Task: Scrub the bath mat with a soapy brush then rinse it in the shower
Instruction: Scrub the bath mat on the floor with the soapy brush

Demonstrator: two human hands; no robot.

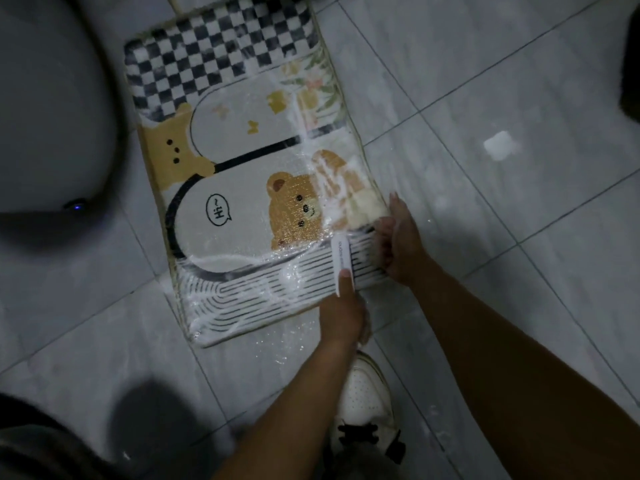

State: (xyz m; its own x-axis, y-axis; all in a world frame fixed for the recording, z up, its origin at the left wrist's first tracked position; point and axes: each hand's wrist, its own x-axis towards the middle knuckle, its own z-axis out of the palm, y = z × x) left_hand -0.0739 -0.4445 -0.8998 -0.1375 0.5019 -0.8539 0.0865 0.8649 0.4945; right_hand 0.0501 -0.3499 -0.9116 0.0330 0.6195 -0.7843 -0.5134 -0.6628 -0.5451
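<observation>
The bath mat [242, 202] lies flat on the tiled floor; it has bear pictures, a checkered far end and a striped near end. White suds streak its right side and near end. My left hand [341, 313] grips a white brush [341, 259] with the thumb on top, and the brush is pressed on the striped part near the mat's right edge. My right hand [398, 240] holds that right edge just beside the brush, fingers curled over it.
A large white rounded fixture with a dark rim [52, 116] and a small blue light stands left of the mat. A white lump [500, 146] lies on the wet tiles to the right. My white shoe [363, 393] is just below the mat. A dark object [630, 64] sits at the far right.
</observation>
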